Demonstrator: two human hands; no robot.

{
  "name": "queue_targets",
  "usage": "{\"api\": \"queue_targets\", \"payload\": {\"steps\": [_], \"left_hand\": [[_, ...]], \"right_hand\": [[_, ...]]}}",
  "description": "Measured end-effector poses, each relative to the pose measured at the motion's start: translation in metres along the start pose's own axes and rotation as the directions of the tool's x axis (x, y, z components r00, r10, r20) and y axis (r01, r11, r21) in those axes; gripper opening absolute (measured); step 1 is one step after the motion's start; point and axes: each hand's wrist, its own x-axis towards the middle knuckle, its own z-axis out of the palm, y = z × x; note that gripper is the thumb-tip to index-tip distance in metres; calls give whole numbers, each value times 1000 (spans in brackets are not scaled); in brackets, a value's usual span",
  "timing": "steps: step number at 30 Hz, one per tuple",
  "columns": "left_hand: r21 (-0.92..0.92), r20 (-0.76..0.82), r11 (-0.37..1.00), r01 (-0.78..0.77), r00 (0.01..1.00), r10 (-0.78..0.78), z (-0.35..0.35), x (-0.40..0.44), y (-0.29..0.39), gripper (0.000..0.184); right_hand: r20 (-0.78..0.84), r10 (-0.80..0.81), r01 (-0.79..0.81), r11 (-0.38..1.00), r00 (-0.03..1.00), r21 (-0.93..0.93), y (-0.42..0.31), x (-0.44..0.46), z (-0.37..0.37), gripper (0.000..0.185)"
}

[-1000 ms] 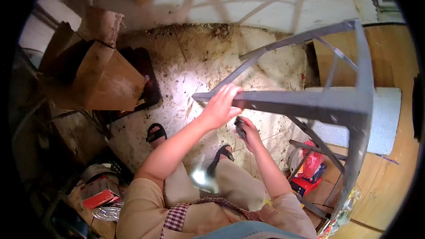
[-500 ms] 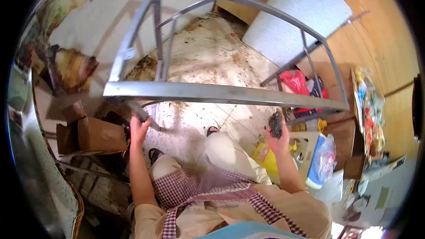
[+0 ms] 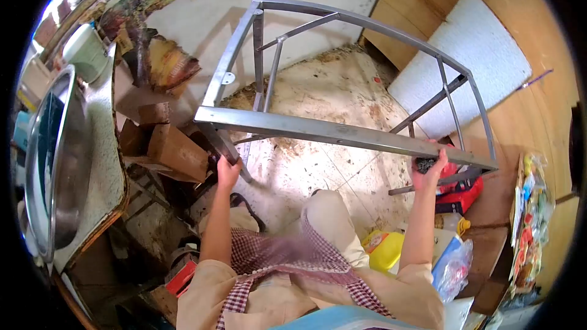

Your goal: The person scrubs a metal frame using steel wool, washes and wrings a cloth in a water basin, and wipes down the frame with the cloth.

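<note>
A metal frame (image 3: pixel 342 134) of square grey tubing, with legs and thin braces, is held up in front of me. My left hand (image 3: pixel 228 172) is wrapped round its near left leg. At the right end of the front rail is my right hand (image 3: pixel 428 174), closed on a dark steel wool scrubber (image 3: pixel 424 164). Its fingers reach up over the rail, and the scrubber lies at the rail's underside. Part of the scrubber is hidden by the hand and rail.
An open cardboard box (image 3: pixel 177 151) stands left, beside a worktop (image 3: pixel 101 165) with a steel basin (image 3: pixel 67 208). On the right are a yellow container (image 3: pixel 385 250), a red bag (image 3: pixel 460 195) and a bottle (image 3: pixel 451 222). A white board (image 3: pixel 465 67) leans against the wooden panels behind.
My right hand has risen with the steel wool from below the rail to its right end, fingers now over it. My left hand stays on the leg. The view has shifted left.
</note>
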Motion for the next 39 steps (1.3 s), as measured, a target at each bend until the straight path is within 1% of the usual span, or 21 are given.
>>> {"api": "queue_targets", "payload": {"steps": [4, 6, 8, 10, 15, 17, 18, 20, 21, 24, 25, 26, 28, 29, 30, 32, 34, 35, 37, 38, 39], "left_hand": [[136, -181, 988, 68, 983, -43, 38, -33, 8, 28], [155, -245, 987, 44, 969, -5, 66, -55, 52, 30], [152, -245, 972, 182, 959, -141, 99, -73, 47, 33], [165, -262, 972, 167, 958, -120, 127, -88, 77, 35], [110, 44, 989, 95, 994, -100, 168, -126, 91, 36], [89, 171, 992, 91, 980, -105, 184, -142, 92, 37], [102, 195, 994, -40, 981, 19, 188, -147, 95, 35], [125, 386, 991, 38, 919, -84, 211, -151, 71, 43], [132, 372, 989, -71, 928, 17, 216, -149, 76, 44], [299, 624, 952, -73, 770, -137, 207, -126, 107, 45], [307, 686, 922, -234, 726, -44, 204, -119, 103, 44], [81, 652, 994, -71, 758, 1, 199, -115, 110, 43], [-376, 569, 896, 235, 822, 23, 172, -116, 142, 43], [-414, 704, 708, 571, 695, -149, 139, -114, 183, 42], [-472, 768, 472, 745, 610, -194, 122, -119, 200, 39], [-579, 678, 422, 697, 700, -225, 109, -135, 215, 40], [-560, 541, 560, 610, 782, -310, 112, -130, 188, 40], [-539, 464, 622, 568, 817, -343, 113, -126, 171, 41], [-394, 237, 836, 383, 921, -310, 104, -87, 140, 40], [-330, 58, 871, 364, 929, -367, 74, -60, 198, 33], [-444, 38, 857, 261, 961, -272, 72, -27, 183, 33]], "right_hand": [[-38, 65, -67, 996, 997, -52, -7, 76, 15, 47], [34, 53, -46, 983, 998, -176, -11, 122, 18, 46], [54, 64, -33, 893, 996, -448, -21, 166, 17, 49], [-51, -26, -10, 802, 998, -597, -23, 181, 28, 54], [38, 80, -46, 839, 996, -542, 0, 126, 47, 54], [30, 9, 5, 902, 1000, -432, 7, 105, 36, 50], [27, -29, 36, 929, 999, -367, 12, 92, 34, 49], [-15, -139, 119, 894, 990, -432, 10, 54, 25, 45], [-96, -283, 213, 870, 954, -444, 8, 29, 30, 43], [-156, -744, 579, 618, 650, -532, 13, -59, 51, 36], [-57, -778, 627, 546, 626, -556, 25, -91, 57, 31], [42, -800, 670, 470, 598, -575, 36, -117, 60, 27], [607, -512, 791, 316, 608, -524, 64, -141, 46, 25], [682, -376, 779, 280, 627, -562, 79, -150, 51, 27], [735, -233, 770, 241, 637, -591, 95, -156, 60, 29], [712, -12, 681, 307, 702, -665, 123, -152, 69, 35], [755, 214, 715, 240, 620, -656, 137, -152, 80, 42], [765, 286, 776, 101, 576, -622, 134, -154, 87, 48], [878, 189, 897, -46, 440, -439, 91, -153, 123, 47], [917, 155, 928, -129, 367, -349, 65, -150, 138, 47], [928, 56, 905, -254, 367, -342, 45, -139, 143, 49]]}}
